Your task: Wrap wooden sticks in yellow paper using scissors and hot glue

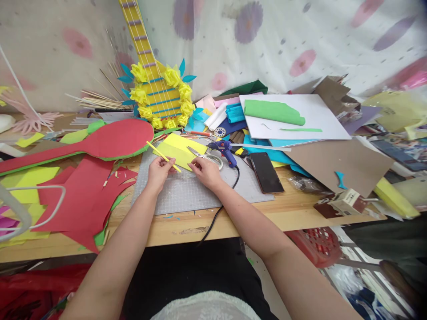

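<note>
A thin yellow stick, perhaps a rolled strip point(153, 149), slants through the pinched fingers of my left hand point(159, 172). Just right of it, my right hand point(206, 172) has its fingertips drawn together by the lower edge of the yellow sheets point(176, 151); anything between them is too small to make out. Scissors point(196, 152) lie over the sheets, blades pointing up-left, beyond my right hand. The blue hot glue gun point(227, 151), with a long pale glue stick, rests to their right. Beneath everything is a grey cutting mat point(187, 195).
A yellow guitar shape with paper flowers point(163, 95) stands at the back. To the left lie a red lute-like cutout point(120, 138) and red foam sheets point(80, 195). At right are a phone point(266, 172), a white board point(287, 126) and brown card point(333, 160). A black cord point(216, 215) crosses the table edge.
</note>
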Demonstrator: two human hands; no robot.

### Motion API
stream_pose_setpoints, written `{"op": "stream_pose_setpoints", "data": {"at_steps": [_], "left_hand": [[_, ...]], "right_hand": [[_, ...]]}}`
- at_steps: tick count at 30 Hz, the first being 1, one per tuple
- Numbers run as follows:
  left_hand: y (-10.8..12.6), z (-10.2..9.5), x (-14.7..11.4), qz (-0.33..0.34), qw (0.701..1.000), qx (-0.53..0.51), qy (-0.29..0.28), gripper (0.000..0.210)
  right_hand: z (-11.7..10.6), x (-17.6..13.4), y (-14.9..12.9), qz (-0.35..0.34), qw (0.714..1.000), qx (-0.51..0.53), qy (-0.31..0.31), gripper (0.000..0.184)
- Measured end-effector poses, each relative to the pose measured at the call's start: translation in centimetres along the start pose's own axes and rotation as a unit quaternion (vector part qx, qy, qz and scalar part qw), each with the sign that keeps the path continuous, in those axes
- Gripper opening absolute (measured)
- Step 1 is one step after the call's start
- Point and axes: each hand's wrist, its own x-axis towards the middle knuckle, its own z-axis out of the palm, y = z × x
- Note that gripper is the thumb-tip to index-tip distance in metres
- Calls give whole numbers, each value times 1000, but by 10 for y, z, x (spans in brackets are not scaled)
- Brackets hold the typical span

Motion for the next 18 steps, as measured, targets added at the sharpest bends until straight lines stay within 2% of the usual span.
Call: {"op": "stream_pose_setpoints", "data": {"at_steps": [4,6,9,13,18], "left_hand": [[5,-25,11,57,989,139,2,29],[5,-37,16,92,969,222,48,27],[5,-49,21,128,929,343,48,23],[7,-52,22,94,880,466,23,20],[12,-53,20,54,834,544,73,29]], "right_hand": [[-5,2,9,32,999,-9,4,18],[-6,3,12,33,999,-25,9,20],[-8,5,14,12,998,-58,22,23],[-5,5,17,7,997,-78,14,25],[1,4,19,6,997,-79,7,29]]}}
